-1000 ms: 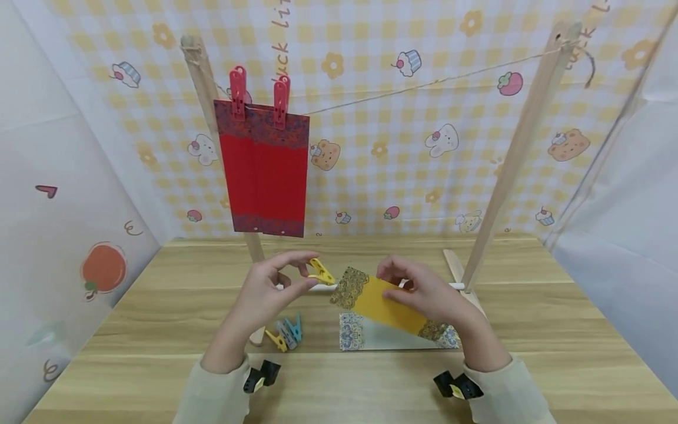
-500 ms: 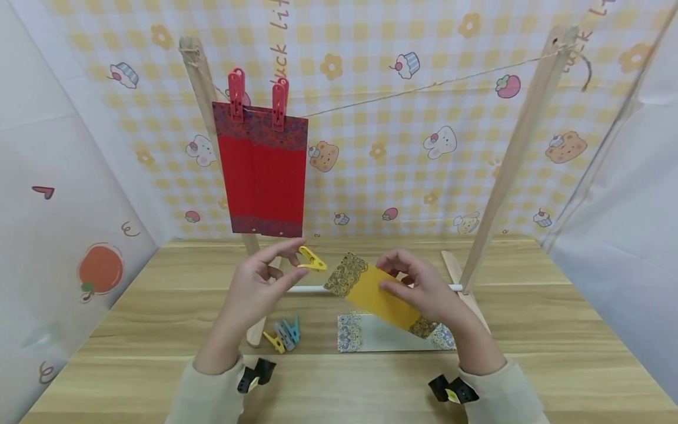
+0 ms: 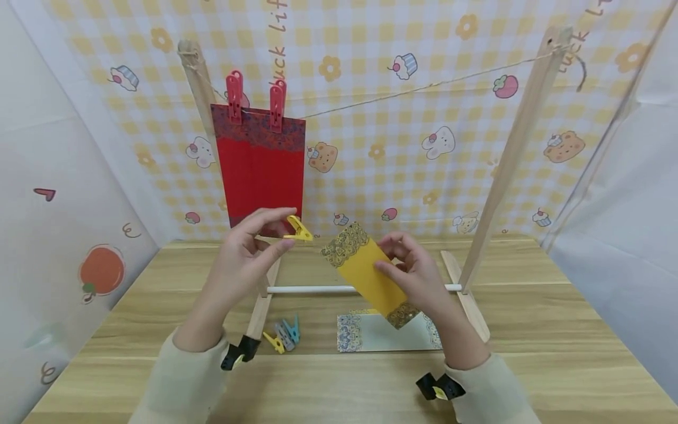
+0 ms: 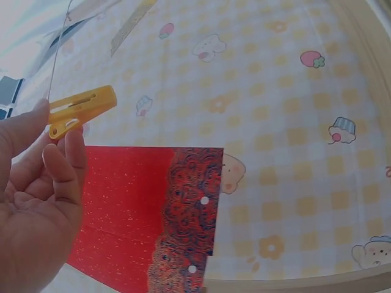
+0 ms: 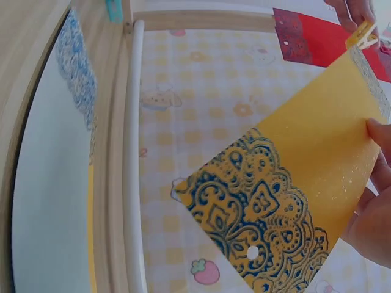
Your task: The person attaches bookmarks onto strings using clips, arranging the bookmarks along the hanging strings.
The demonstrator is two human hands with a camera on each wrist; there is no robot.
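My left hand (image 3: 233,259) pinches a yellow clothespin (image 3: 299,229) between thumb and fingertips, in front of the lower edge of a red card (image 3: 259,174). That card hangs by two red clothespins (image 3: 277,106) from a string (image 3: 397,94). In my right hand (image 3: 421,280) is a yellow card (image 3: 365,274) with dark lacy patterned ends, held tilted by its right edge above the table. The right wrist view shows a small round hole in the patterned end (image 5: 263,213). The clothespin (image 4: 85,108) is seen side-on in the left wrist view.
A pale blue card (image 3: 373,337) lies on the table, a yellow edge showing behind it. Yellow, grey and blue clothespins (image 3: 285,335) lie to its left. Wooden posts (image 3: 505,153) hold the string at both sides, and a white rod (image 3: 312,289) joins them low down.
Both hands have risen. The left moves up and left with the yellow clothespin, now overlapping the red card; the right lifts the yellow card and turns it steeper.
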